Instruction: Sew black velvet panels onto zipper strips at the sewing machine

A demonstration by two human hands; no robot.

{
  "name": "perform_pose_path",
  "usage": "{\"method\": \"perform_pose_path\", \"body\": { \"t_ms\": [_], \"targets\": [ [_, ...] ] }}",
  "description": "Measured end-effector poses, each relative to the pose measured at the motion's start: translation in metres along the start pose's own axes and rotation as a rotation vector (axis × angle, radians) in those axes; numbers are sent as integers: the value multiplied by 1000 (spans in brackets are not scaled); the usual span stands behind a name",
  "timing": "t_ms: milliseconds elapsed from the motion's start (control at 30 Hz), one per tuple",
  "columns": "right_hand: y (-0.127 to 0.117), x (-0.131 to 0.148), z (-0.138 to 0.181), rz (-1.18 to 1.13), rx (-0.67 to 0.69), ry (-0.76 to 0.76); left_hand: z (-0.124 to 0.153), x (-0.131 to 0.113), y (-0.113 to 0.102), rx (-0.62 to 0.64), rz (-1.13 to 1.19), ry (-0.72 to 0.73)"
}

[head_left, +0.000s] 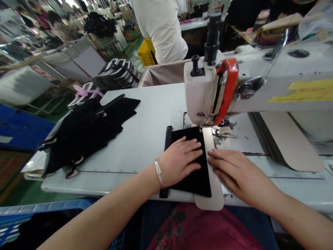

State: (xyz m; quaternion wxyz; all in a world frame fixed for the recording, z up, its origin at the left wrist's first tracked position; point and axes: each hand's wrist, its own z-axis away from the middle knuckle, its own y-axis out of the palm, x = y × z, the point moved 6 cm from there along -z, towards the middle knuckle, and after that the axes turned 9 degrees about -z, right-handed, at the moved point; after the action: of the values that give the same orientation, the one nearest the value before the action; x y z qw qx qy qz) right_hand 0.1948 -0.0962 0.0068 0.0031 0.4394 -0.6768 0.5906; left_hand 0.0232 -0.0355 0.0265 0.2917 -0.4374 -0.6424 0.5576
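My left hand (pixel 182 158) lies flat, fingers spread, on a black fabric piece (pixel 192 185) with a dark strip (pixel 166 156) along its left side. Under the fabric's right edge runs a beige rounded panel (pixel 212 194), which sticks out past the table's front edge. My right hand (pixel 230 168) rests with its fingertips on the panel's right edge, fingers stretched out and close together. The far ends of fabric and panel sit at the needle area of a white sewing machine (pixel 200 93) with an orange-red guard (pixel 227 86).
A heap of black fabric pieces (pixel 85 132) covers the table's left end. Several beige-topped panels (pixel 288 142) are stacked under the machine arm. A blue basket (pixel 52 206) stands at the lower left. Across the table is a person in a white top (pixel 161 27).
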Motion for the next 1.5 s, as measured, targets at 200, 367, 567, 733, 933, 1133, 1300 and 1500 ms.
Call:
{"method": "perform_pose_path", "body": {
  "t_ms": [200, 367, 567, 733, 933, 1133, 1300, 1500],
  "targets": [
    [2, 23, 44, -67, -72, 15, 41, -63, -13, -140, 51, 87],
    [1, 24, 43, -85, -104, 1, 43, -67, -10, -176, 8, 96],
    [3, 28, 41, -77, -79, -1, 45, -66, -7, -198, 8, 79],
    [11, 41, 43, -42, -5, -108, 42, -65, -10, -200, 40, 68],
    [10, 46, 38, -24, 35, -119, 15, -35, -11, -152, 24, 15],
    [5, 48, 26, -7, 20, -99, 0, -14, 5, -64, -122, 19],
    [8, 40, 19, 43, 89, -85, -7, -8, 6, -58, -145, 0],
    [8, 29, 10, 53, 101, -49, -18, 4, 8, -36, -169, -30]
  ]
}}
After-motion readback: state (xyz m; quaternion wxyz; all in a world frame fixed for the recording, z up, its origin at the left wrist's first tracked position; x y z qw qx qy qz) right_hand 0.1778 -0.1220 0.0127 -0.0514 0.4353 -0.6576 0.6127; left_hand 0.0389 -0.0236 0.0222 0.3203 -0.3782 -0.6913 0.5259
